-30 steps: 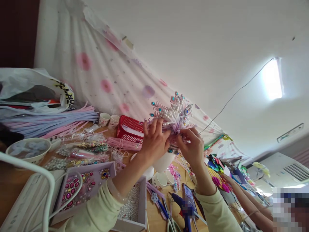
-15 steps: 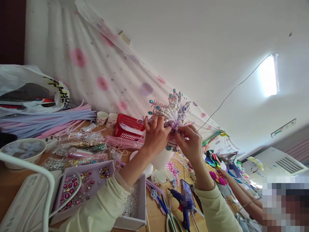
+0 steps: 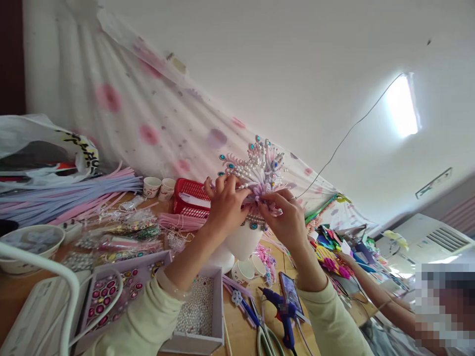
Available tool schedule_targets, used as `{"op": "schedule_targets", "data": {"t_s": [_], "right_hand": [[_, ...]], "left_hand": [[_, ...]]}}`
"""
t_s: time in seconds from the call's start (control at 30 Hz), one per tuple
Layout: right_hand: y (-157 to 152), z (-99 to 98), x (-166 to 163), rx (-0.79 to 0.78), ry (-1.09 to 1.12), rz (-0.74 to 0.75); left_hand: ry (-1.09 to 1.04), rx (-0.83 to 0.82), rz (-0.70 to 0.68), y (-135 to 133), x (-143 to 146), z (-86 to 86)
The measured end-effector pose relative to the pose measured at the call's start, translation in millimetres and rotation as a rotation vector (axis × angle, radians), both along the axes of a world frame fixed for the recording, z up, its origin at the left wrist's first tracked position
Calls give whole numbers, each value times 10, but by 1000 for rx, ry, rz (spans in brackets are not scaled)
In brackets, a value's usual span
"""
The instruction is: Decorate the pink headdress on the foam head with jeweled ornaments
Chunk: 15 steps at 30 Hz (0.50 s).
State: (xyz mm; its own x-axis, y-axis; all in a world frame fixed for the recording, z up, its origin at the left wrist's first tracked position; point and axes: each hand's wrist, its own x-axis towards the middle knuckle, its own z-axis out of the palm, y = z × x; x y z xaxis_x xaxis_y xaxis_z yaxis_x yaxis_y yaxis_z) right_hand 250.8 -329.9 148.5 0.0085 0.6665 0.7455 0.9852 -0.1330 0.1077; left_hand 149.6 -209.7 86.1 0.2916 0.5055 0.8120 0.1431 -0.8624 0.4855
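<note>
A pearl and blue-gem headdress of purple and pink strips sits on a white stand above the table. My left hand curls round its left base, fingers pressed on the pearls. My right hand pinches the pink strips at its lower right. Both sleeves are pale yellow-green.
Trays of gems and pearls lie in front. A blue glue gun, scissors, a phone and paper cups lie below my hands. A red basket stands behind. Another person's arm reaches in at right.
The view has drifted, so hands and headdress sit slightly further left and higher. My grip on the headdress stays the same.
</note>
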Motion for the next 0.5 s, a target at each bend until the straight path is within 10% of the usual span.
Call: {"op": "schedule_targets", "data": {"t_s": [0.5], "right_hand": [[-1404, -74, -433, 106, -124, -93]], "left_hand": [[132, 4, 82, -114, -19, 110]]}}
